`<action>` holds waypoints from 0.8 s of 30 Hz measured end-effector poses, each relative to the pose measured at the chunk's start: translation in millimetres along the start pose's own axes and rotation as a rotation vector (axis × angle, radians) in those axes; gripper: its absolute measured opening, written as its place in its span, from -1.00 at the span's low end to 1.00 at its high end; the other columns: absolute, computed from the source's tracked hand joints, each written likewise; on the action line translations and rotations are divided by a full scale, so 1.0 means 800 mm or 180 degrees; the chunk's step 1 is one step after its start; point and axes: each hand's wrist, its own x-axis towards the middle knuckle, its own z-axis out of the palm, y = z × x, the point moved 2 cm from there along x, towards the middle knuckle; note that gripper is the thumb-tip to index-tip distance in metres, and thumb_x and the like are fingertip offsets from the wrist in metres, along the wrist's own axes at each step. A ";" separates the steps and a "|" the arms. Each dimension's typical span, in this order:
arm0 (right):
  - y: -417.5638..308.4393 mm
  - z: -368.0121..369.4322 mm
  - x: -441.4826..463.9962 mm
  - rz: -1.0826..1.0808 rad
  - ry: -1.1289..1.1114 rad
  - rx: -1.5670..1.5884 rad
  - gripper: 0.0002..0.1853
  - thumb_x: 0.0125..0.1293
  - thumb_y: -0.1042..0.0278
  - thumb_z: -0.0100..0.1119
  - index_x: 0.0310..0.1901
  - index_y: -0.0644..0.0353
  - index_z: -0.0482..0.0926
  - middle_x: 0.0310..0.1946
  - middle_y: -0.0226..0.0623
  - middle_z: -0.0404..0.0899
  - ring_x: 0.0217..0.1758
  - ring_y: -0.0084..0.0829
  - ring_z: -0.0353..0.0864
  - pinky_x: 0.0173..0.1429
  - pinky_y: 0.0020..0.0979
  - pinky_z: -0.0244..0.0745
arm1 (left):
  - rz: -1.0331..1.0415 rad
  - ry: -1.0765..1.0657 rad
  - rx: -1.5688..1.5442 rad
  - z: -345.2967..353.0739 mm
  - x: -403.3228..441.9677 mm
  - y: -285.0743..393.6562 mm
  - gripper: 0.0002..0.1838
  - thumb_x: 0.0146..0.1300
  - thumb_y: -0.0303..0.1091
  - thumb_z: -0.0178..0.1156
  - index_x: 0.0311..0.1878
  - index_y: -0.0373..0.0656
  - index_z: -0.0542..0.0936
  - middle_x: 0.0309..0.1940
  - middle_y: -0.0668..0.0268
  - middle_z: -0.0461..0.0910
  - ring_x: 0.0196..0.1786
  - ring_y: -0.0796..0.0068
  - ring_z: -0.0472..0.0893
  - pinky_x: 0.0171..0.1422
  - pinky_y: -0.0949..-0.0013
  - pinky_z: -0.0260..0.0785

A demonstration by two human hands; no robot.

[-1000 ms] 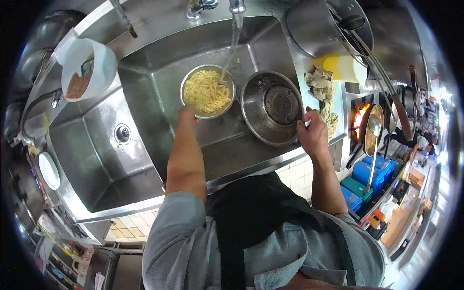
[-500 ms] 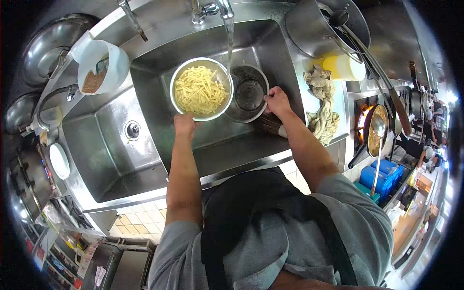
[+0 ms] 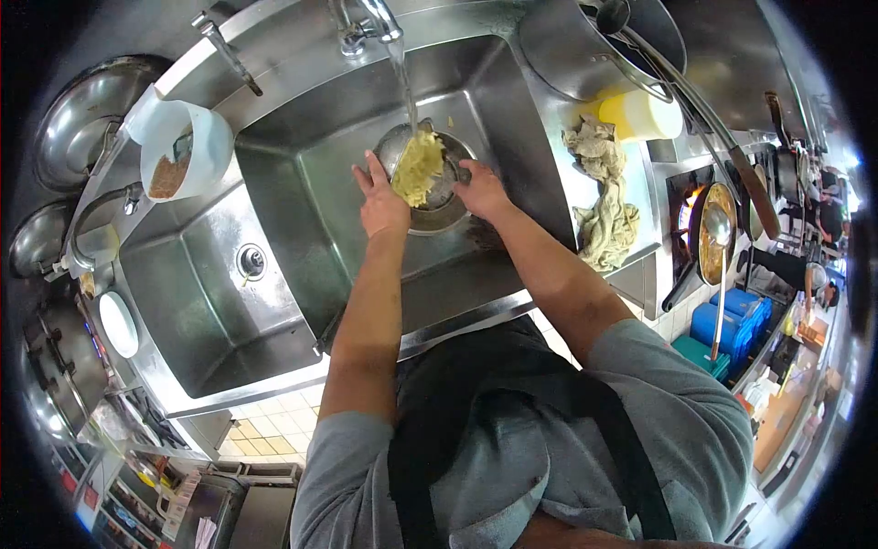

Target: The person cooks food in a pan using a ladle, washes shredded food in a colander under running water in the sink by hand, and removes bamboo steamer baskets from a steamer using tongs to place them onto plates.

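Pale yellow cut strips (image 3: 422,172), perhaps potato, slide in a clump out of a tipped metal bowl (image 3: 391,145) over a round metal strainer (image 3: 437,220) in the right-hand sink basin. My left hand (image 3: 384,209) grips the bowl's left side, its fingers stretched along the outside. At the strainer's right edge, my right hand (image 3: 482,194) is closed on the rim, its fingers partly hidden. Water runs from the faucet (image 3: 389,32) onto the strips and bowl. Most of the strainer's inside is covered by the strips.
A second basin (image 3: 197,302) with a drain lies left. A white tub (image 3: 206,146) stands at the left rim. Crumpled cloths (image 3: 605,206), a yellow-and-white container (image 3: 645,114) and a large pot (image 3: 562,55) sit right. Beyond, a pan (image 3: 715,233) stands near a burner flame.
My left hand has moved the bowl right and tipped it over the strainer, so the strips are pouring out. My right hand and the strainer have shifted slightly left in view.
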 end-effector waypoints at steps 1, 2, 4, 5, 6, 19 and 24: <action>0.001 0.002 -0.002 0.0026 0.0006 0.0009 -0.41 0.13 0.12 0.15 0.17 0.18 0.30 0.15 -0.01 0.33 0.25 -0.12 0.28 0.31 -0.25 0.19 | 0.0012 -0.0022 0.0013 0.003 0.000 -0.003 -0.12 0.09 -0.59 -0.01 0.42 0.10 -0.22 0.41 0.07 -0.15 0.20 0.00 0.36 0.23 0.18 0.27; 0.002 0.002 -0.002 0.0069 -0.0021 0.0082 -0.41 0.12 0.13 0.16 0.16 0.20 0.31 0.13 0.00 0.34 0.22 -0.11 0.32 0.28 -0.26 0.23 | 0.0095 0.0078 0.0128 0.006 0.001 -0.007 -0.11 0.09 -0.53 0.02 0.42 0.12 -0.22 0.40 0.04 -0.15 0.11 -0.04 0.43 0.17 0.15 0.33; 0.000 0.003 0.000 0.0126 -0.0020 0.0174 -0.41 0.12 0.14 0.18 0.15 0.22 0.31 0.11 0.02 0.36 0.18 -0.11 0.36 0.25 -0.26 0.26 | 0.0211 0.0173 0.0258 0.010 0.003 -0.015 -0.10 0.08 -0.47 0.06 0.41 0.14 -0.22 0.40 0.02 -0.14 0.02 -0.08 0.50 0.10 0.12 0.38; -0.001 0.003 0.001 0.0207 -0.0139 0.0218 -0.42 0.12 0.14 0.18 0.15 0.22 0.32 0.11 0.01 0.36 0.18 -0.11 0.36 0.25 -0.26 0.26 | 0.0212 0.0186 0.0153 0.011 0.003 -0.018 -0.12 0.09 -0.45 0.07 0.41 0.13 -0.19 0.40 0.03 -0.15 0.07 -0.07 0.46 0.14 0.13 0.35; -0.003 0.003 0.002 0.0299 -0.0241 0.0268 -0.42 0.13 0.13 0.18 0.15 0.21 0.32 0.12 0.00 0.36 0.17 -0.11 0.37 0.24 -0.25 0.26 | 0.0231 0.0188 0.0051 0.012 0.004 -0.021 -0.13 0.09 -0.44 0.08 0.41 0.12 -0.17 0.41 0.05 -0.17 0.13 -0.06 0.42 0.19 0.15 0.32; -0.088 -0.014 0.064 -0.0794 0.0183 0.0640 -0.59 0.14 0.04 0.03 -0.15 0.22 0.54 -0.06 -0.09 0.51 0.00 -0.19 0.49 0.08 -0.24 0.38 | 0.1446 0.0096 -0.0683 -0.050 -0.022 0.011 -0.29 0.02 -0.51 -0.08 0.35 -0.11 0.10 0.22 -0.08 0.27 0.23 -0.02 0.32 0.27 0.16 0.16; -0.111 -0.027 0.070 -0.0446 -0.0164 0.1627 -0.54 0.06 0.10 0.11 -0.05 0.20 0.46 -0.15 -0.12 0.52 -0.12 -0.19 0.53 -0.02 -0.17 0.41 | 0.1383 0.0048 -0.0389 -0.059 -0.028 0.036 -0.32 0.09 -0.48 -0.09 0.35 -0.12 0.09 0.23 -0.08 0.24 0.25 -0.04 0.28 0.28 0.13 0.15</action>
